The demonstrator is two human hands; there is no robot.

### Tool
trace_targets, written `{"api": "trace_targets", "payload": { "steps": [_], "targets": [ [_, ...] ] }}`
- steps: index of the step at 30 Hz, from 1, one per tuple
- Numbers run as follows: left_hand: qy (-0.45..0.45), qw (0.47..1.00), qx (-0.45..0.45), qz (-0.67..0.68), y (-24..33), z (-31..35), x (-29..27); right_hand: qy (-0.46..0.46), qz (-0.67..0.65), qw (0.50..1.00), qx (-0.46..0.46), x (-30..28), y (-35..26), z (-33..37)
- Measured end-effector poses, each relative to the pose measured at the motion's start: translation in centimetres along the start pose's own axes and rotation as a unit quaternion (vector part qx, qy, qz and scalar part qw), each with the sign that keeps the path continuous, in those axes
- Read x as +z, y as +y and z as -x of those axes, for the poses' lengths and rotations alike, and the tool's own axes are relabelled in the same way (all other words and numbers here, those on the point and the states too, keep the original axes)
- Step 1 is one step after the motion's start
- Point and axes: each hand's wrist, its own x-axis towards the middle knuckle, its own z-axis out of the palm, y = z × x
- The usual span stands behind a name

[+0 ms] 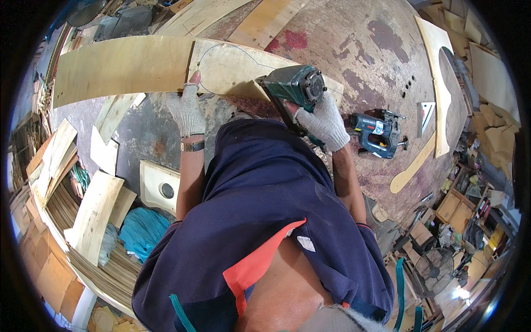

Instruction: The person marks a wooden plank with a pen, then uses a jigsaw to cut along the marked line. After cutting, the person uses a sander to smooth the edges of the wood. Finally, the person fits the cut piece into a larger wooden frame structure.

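My left hand (188, 112), in a white knit glove, grips the near edge of a pale plywood board (235, 63). Its thumb lies on top, close to the seam where this board meets a longer plywood strip (124, 69) on the left; the fingers beneath are hidden. A curved pencil outline runs across the board. In my right hand (325, 123), also gloved, is a dark green nail gun (293, 86), held over the board's near right edge. Its nose and the contact with the wood are hidden.
To the right on the stained worktable sit a blue jigsaw (377, 133), a set square (425, 118), a curved wooden template (440, 72) and a paddle-shaped wooden piece (412, 166). More plywood (268, 22) lies behind. Wood offcuts (94, 213) and a teal bag (145, 229) are at lower left.
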Motion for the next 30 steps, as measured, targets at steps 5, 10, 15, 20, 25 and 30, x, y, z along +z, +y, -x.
{"api": "trace_targets", "payload": {
  "steps": [5,10,15,20,25,30],
  "targets": [
    [0.003,1.0,-0.023,0.02,0.0,-0.1,-0.1,0.066,0.006,0.998,-0.001,0.2,-0.5,1.3],
    [-0.004,0.997,-0.052,0.052,-1.6,-0.9,-0.2,0.176,-0.06,0.977,0.1,-3.2,-0.2,5.7],
    [-0.032,0.991,-0.133,0.006,-3.3,-0.9,-2.8,0.449,-0.083,0.877,0.149,-5.9,6.9,11.9],
    [-0.134,0.859,0.234,-0.436,-8.0,-1.5,-6.4,0.553,0.226,0.729,0.334,-11.4,15.4,18.7],
    [-0.056,0.985,-0.108,-0.122,-5.7,-1.2,-3.4,0.558,0.281,0.642,0.444,-15.6,21.9,23.2],
    [-0.007,0.988,-0.154,0.003,-3.8,-0.7,-2.3,0.543,0.297,0.61,0.495,-19.9,28.2,24.4]
  ]
}}
